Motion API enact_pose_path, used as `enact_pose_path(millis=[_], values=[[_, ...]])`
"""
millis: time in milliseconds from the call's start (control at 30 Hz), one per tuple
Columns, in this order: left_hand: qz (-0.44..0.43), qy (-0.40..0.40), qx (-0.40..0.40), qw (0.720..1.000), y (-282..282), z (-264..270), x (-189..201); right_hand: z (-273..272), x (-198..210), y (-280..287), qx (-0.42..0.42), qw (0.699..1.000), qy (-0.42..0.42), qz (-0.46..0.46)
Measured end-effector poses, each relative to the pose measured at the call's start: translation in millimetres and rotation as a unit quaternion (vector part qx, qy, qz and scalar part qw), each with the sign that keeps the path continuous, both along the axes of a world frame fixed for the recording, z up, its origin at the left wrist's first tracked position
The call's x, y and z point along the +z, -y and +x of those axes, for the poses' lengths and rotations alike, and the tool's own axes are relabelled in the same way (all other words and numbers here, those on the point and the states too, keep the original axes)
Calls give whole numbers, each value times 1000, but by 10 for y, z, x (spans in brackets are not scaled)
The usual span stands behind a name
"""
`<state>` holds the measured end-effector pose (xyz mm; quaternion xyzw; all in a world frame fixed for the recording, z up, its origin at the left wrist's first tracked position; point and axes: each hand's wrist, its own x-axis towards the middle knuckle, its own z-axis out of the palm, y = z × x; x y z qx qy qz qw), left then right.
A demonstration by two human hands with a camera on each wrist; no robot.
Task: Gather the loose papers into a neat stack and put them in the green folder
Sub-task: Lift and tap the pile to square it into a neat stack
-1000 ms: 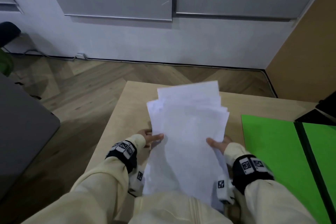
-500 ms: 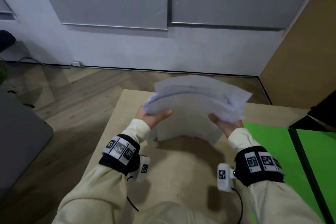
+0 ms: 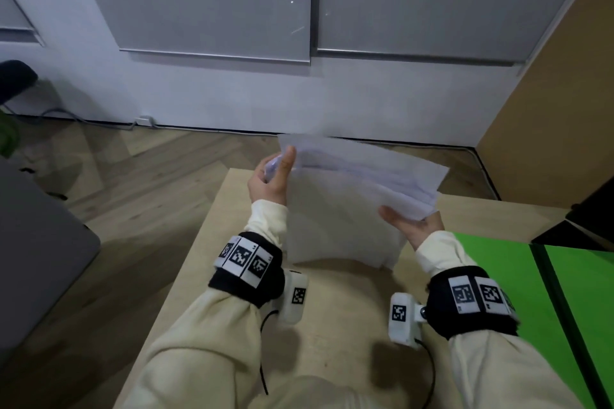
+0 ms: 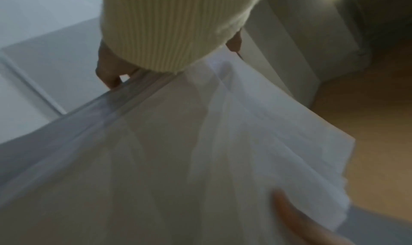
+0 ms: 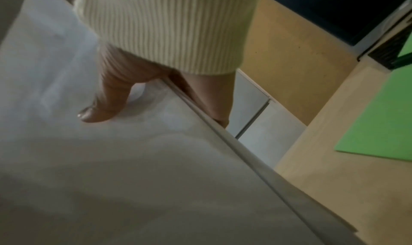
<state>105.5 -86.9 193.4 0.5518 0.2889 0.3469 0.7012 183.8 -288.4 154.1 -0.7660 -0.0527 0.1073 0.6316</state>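
A sheaf of white papers [image 3: 342, 209] stands nearly upright on its lower edge on the wooden table [image 3: 332, 315], top edges fanned and uneven. My left hand [image 3: 270, 176] grips its left side, thumb on the near face. My right hand [image 3: 412, 226] grips its right side, thumb on the near face, fingers behind. The papers [image 4: 178, 160] fill the left wrist view, and the papers [image 5: 111, 178] fill most of the right wrist view, with the thumb pressed on them. The green folder [image 3: 498, 276] lies open and flat on the table at the right; the folder's corner [image 5: 379, 122] shows in the right wrist view.
A black object [image 3: 584, 226] sits at the table's far right, over the folder's top edge. A grey tabletop [image 3: 36, 249] stands to the left across a strip of wooden floor. The table's far edge [image 3: 239, 173] lies just beyond the papers.
The sheaf went from lying tilted toward me, near my chest, to standing on its lower edge farther out on the table. Both hands moved forward with it, still gripping its sides.
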Motion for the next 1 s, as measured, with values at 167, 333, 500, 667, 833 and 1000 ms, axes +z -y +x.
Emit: enact_pose_path(millis=[167,333,500,667,833,1000], values=[[39,-60,56,996,170,91,166,44,-83,-13,1,1000,-8,14],[-23,-125,71,989,121,129,217,56,-125,19,-8,1000,0,7],[-40,-116,64,990,107,83,147,50,-205,-4,0,999,-46,22],[11,-107,46,993,76,82,137,-16,-197,-35,-31,999,5,7],[23,-90,16,996,114,76,96,-16,0,-96,-62,995,44,69],[18,-66,39,997,136,71,-12,-114,312,-167,-104,976,72,175]])
